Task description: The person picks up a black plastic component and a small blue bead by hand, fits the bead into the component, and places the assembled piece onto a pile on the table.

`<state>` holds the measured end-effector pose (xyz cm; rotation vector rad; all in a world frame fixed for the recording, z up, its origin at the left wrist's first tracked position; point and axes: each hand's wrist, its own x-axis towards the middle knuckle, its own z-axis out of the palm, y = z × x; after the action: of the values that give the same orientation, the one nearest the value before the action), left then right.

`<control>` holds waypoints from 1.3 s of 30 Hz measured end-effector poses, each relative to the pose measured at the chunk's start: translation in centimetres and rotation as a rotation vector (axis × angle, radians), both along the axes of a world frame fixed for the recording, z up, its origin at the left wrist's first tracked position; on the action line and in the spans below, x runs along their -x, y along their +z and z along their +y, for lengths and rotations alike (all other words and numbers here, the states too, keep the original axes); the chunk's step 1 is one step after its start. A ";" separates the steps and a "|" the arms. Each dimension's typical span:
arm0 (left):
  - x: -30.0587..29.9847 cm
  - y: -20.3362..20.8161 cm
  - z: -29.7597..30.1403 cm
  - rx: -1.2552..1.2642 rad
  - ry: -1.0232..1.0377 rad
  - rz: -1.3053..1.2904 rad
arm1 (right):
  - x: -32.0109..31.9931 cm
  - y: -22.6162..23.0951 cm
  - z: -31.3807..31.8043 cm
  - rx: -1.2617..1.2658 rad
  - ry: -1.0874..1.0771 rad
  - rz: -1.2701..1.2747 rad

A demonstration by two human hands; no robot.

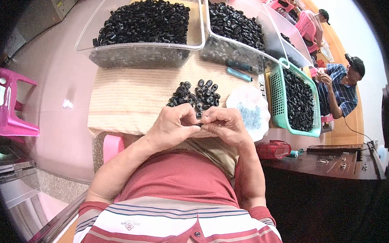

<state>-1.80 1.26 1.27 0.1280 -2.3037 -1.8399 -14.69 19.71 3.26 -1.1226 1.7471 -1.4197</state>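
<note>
My left hand (173, 123) and my right hand (227, 123) meet at the near edge of the cloth-covered table, fingers curled and pinching. Between their fingertips shows a small black plastic piece (199, 115) with a hole in it; the fingers cover most of it. Just beyond, a loose heap of similar black pieces (207, 92) lies on the cloth, some showing round holes. Beside my right hand stands a white scalloped plate (259, 130) with many tiny bluish-grey bits (248, 115), too small to make out.
Two clear plastic bins (142, 47) (239, 46) full of black pieces stand at the back. A blue-handled tool (239, 74) lies before them. To the right are a green basket (280, 105) of black pieces and a co-worker (341, 86). A pink stool (14, 106) stands left.
</note>
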 end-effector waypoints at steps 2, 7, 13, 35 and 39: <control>0.1 -0.2 -0.1 -0.048 -0.025 -0.014 | 0.2 -0.2 0.0 0.021 0.014 -0.037; 0.5 -0.6 -0.4 -0.162 -0.001 -0.039 | -0.2 -0.4 -0.3 0.014 -0.022 -0.062; 0.8 -1.3 -0.5 -0.303 0.059 -0.028 | -0.9 -0.9 -1.4 0.122 -0.108 0.289; 1.0 -1.4 -0.7 -0.469 0.069 0.005 | -2.3 -0.3 -2.5 0.183 -0.133 1.123; 0.9 -1.3 -0.7 -0.475 0.057 -0.020 | -2.3 -1.1 -2.5 0.222 -0.147 1.168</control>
<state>-2.75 0.52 -0.07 0.2742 -1.8073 -2.3239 -12.42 17.18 2.17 -2.2697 2.4718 -1.0788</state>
